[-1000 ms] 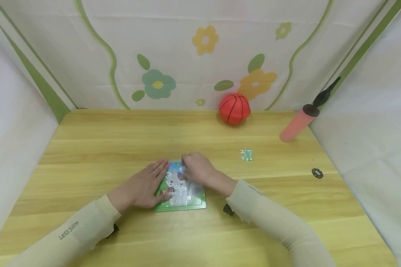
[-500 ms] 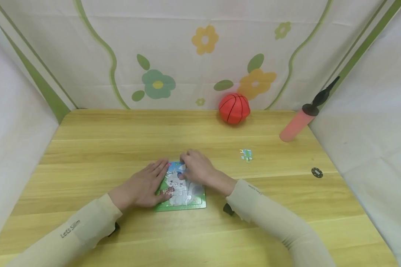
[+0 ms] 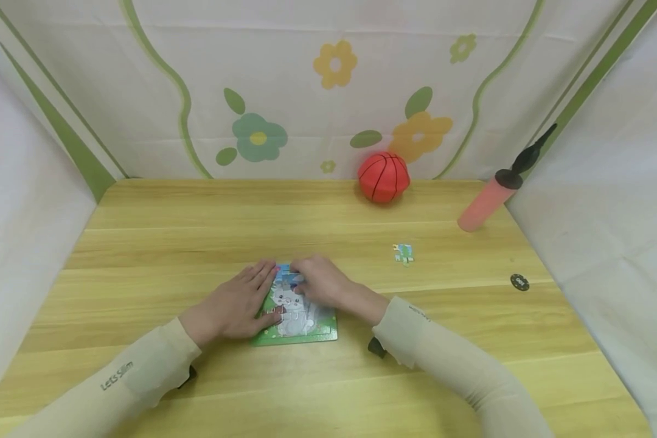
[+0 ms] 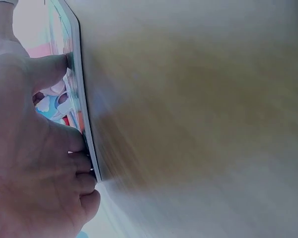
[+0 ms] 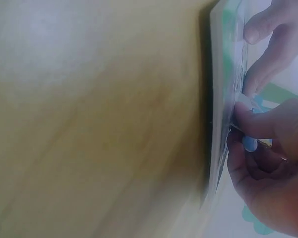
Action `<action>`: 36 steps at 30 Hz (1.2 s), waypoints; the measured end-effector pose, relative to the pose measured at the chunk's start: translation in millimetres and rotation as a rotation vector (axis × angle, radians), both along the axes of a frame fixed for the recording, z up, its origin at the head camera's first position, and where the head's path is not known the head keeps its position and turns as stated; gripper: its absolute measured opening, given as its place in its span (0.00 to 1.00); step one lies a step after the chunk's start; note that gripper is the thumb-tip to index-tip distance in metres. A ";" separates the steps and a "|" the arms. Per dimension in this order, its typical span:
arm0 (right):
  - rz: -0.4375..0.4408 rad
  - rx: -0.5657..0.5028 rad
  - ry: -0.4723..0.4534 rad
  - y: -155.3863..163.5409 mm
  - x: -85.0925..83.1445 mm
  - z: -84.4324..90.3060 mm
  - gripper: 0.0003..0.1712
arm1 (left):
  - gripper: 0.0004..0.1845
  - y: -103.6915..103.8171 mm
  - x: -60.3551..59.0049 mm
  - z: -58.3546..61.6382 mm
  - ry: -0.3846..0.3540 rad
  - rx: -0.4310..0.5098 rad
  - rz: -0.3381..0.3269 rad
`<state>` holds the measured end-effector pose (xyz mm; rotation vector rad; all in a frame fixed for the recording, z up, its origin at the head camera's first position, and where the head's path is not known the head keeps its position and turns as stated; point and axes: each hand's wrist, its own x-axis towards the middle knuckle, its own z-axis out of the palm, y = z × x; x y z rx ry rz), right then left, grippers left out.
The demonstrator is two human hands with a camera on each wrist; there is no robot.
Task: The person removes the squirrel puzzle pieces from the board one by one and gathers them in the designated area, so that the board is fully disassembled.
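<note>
A jigsaw puzzle (image 3: 295,327) with a grey-white cartoon animal and a green border lies flat on the table in the head view. My left hand (image 3: 232,304) rests along its left side, fingers straight, with the thumb over the picture. At the puzzle's upper part, my right hand (image 3: 322,281) pinches a puzzle piece between thumb and fingers. A blue knob of that puzzle piece (image 5: 249,144) shows in the right wrist view; the fingers cover most of it. In the left wrist view, the left hand's fingertips meet the puzzle's edge (image 4: 79,79).
Loose, joined-looking puzzle pieces (image 3: 404,253) lie right of the puzzle. Farther right are a black round chip (image 3: 519,282) and a pink hand pump (image 3: 486,204) with a black nozzle. A red toy basketball (image 3: 384,177) sits by the back curtain.
My right hand has shifted slightly left and down over the puzzle's upper part, and more of a blue piece shows at its fingertips. The left hand stays almost still.
</note>
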<state>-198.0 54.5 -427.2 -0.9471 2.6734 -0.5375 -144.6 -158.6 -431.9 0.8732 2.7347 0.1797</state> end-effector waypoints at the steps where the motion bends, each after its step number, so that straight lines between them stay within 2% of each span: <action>1: 0.008 0.000 0.006 0.4 0.5 0.5 0.16 | 0.47 0.0 0.2 -0.2 0.000 -0.001 0.000; 9: 0.046 0.010 -0.005 1.0 1.0 3.2 0.04 | 0.47 0.5 1.8 0.5 0.006 -0.003 0.002; 19: 0.023 -0.029 -0.197 2.0 -2.2 8.4 0.06 | 0.48 0.6 2.3 -2.8 0.010 -0.001 0.000; 23: 0.023 -0.028 -0.232 2.8 -3.4 8.1 0.06 | 0.48 0.8 2.1 -3.4 0.018 -0.002 -0.003; 32: 0.052 0.019 -0.165 2.3 -0.4 9.8 0.08 | 0.45 2.6 2.1 -3.8 0.036 0.008 0.010; 36: 0.066 0.034 -0.131 2.0 0.9 10.3 0.08 | 0.44 4.7 1.6 -5.8 0.090 -0.015 0.014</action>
